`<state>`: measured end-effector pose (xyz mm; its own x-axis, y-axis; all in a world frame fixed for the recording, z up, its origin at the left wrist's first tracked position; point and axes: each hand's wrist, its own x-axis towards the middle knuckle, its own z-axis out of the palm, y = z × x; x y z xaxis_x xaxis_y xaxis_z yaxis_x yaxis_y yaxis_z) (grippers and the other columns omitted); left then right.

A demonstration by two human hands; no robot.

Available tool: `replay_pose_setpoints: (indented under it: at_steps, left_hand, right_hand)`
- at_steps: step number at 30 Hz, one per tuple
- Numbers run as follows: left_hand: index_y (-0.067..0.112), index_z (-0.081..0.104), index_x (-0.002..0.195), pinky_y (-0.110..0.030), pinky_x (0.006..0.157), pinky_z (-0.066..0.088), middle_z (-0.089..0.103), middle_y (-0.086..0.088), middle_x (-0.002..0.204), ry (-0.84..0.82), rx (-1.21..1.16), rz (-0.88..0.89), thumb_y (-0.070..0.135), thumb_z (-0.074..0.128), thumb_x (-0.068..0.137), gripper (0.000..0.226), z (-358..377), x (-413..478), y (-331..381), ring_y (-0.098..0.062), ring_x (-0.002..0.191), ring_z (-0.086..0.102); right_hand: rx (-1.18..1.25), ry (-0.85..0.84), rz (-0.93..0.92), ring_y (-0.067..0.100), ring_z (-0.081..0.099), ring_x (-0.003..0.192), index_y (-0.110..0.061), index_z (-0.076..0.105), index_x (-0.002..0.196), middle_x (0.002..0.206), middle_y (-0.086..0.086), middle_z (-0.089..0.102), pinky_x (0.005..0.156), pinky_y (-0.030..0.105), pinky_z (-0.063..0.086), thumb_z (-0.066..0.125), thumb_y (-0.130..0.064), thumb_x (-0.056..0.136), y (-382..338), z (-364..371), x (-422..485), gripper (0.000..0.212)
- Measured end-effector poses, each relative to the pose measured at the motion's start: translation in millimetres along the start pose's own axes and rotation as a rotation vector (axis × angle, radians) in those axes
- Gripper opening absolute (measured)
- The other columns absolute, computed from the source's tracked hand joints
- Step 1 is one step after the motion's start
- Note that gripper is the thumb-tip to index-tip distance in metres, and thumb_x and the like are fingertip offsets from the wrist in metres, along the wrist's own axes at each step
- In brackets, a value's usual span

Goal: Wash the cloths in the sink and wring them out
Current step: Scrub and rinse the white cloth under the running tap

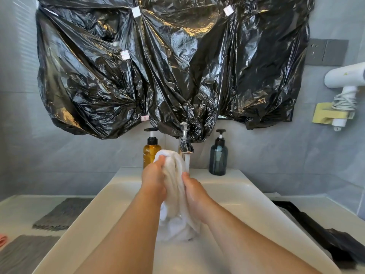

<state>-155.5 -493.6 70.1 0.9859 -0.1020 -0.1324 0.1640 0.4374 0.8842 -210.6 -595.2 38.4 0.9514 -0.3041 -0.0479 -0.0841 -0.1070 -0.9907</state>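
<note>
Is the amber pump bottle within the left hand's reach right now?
Probably yes, but not freely: the left hand grips the white cloth, which it must release first. The amber pump bottle stands just behind it.

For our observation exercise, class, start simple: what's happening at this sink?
A person is washing a white cloth over the white sink, gripping it with the left hand and the right hand beside the running tap. Its lower end trails into the basin. Two folded grey cloths lie on the counter to the left, not in the sink. An amber pump bottle and a dark pump bottle stand behind the basin.
</note>
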Motion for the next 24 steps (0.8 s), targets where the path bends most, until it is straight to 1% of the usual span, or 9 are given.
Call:
replay_pose_setpoints:
  at_steps: [4,8,10,12,14,18,21,22,24]
  left_hand:
    - [0.014,0.068,0.113,-0.049,0.098,0.055,0.075,-0.013,0.106,-0.030,0.016,0.085,0.040,0.070,0.090,0.036,11.4,-5.4,-3.4,-0.031,0.101,0.071]
    - [0.010,0.066,0.102,-0.038,0.084,0.057,0.072,-0.008,0.096,-0.024,-0.035,0.049,0.030,0.067,0.092,0.022,36.4,-24.4,-5.0,-0.025,0.088,0.069]
    - [0.010,0.064,0.101,-0.040,0.088,0.056,0.072,-0.009,0.095,-0.024,-0.043,0.011,0.031,0.066,0.093,0.022,36.3,-26.6,-6.8,-0.027,0.089,0.068]
    - [0.010,0.064,0.103,-0.041,0.090,0.055,0.071,-0.011,0.096,-0.035,0.024,-0.014,0.030,0.062,0.096,0.021,26.8,-22.4,-13.5,-0.029,0.091,0.067]
    - [0.007,0.064,0.105,-0.038,0.083,0.049,0.066,-0.013,0.092,-0.009,0.095,0.026,0.021,0.060,0.092,0.020,17.6,-17.7,-18.8,-0.029,0.086,0.062]
    - [0.014,0.061,0.097,-0.040,0.087,0.046,0.059,-0.009,0.093,-0.040,0.161,0.098,0.040,0.057,0.095,0.026,18.2,-21.7,-18.8,-0.024,0.087,0.056]
    - [0.012,0.065,0.083,-0.036,0.074,0.042,0.058,-0.011,0.082,-0.184,0.304,0.107,0.031,0.064,0.085,0.019,17.8,-24.0,-20.0,-0.025,0.077,0.055]
    - [0.010,0.066,0.084,-0.034,0.073,0.042,0.057,-0.012,0.082,-0.230,0.298,0.083,0.026,0.063,0.078,0.017,17.2,-24.9,-19.5,-0.026,0.077,0.055]
    - [0.009,0.065,0.088,-0.034,0.071,0.045,0.060,-0.014,0.082,-0.296,0.317,0.052,0.020,0.060,0.084,0.013,15.9,-27.9,-15.7,-0.028,0.078,0.057]
  right_hand:
    - [-0.037,0.207,-0.173,0.021,0.063,0.081,-0.015,0.068,0.090,0.087,0.002,0.068,0.072,0.032,0.049,0.036,-0.055,0.102,-13.7,-5.0,-9.3,0.052]
    - [0.051,0.387,-0.193,0.028,0.061,0.091,-0.010,0.065,0.092,0.092,0.005,0.066,0.079,0.035,0.045,0.041,-0.044,0.103,-26.5,-16.3,-6.3,0.043]
    - [0.001,0.438,-0.171,0.028,0.058,0.090,-0.011,0.063,0.091,0.090,0.005,0.063,0.082,0.037,0.045,0.040,-0.043,0.102,-29.4,-20.5,-8.4,0.041]
    - [-0.009,0.448,-0.178,0.027,0.055,0.084,-0.013,0.062,0.082,0.081,0.002,0.060,0.084,0.041,0.045,0.043,-0.043,0.101,-26.2,-21.5,-10.0,0.040]
    - [0.086,0.396,-0.183,0.024,0.051,0.074,-0.015,0.056,0.068,0.069,-0.001,0.054,0.076,0.040,0.045,0.052,-0.040,0.098,-18.5,-19.5,-10.1,0.040]
    - [0.073,0.345,-0.169,0.021,0.043,0.066,-0.015,0.050,0.066,0.063,0.000,0.045,0.063,0.034,0.036,0.058,-0.035,0.093,-10.8,-17.6,-11.9,0.035]
    - [0.002,0.370,-0.181,0.022,0.052,0.065,-0.011,0.055,0.064,0.064,0.000,0.057,0.062,0.033,0.040,0.054,-0.035,0.090,-17.1,-15.9,-13.0,0.036]
    - [-0.031,0.390,-0.176,0.023,0.057,0.068,-0.010,0.060,0.067,0.069,0.002,0.063,0.063,0.034,0.042,0.052,-0.036,0.091,-19.8,-16.1,-13.0,0.036]
    - [-0.093,0.450,-0.174,0.027,0.060,0.076,-0.009,0.063,0.073,0.077,0.005,0.066,0.068,0.037,0.045,0.049,-0.038,0.093,-21.1,-19.2,-8.4,0.038]
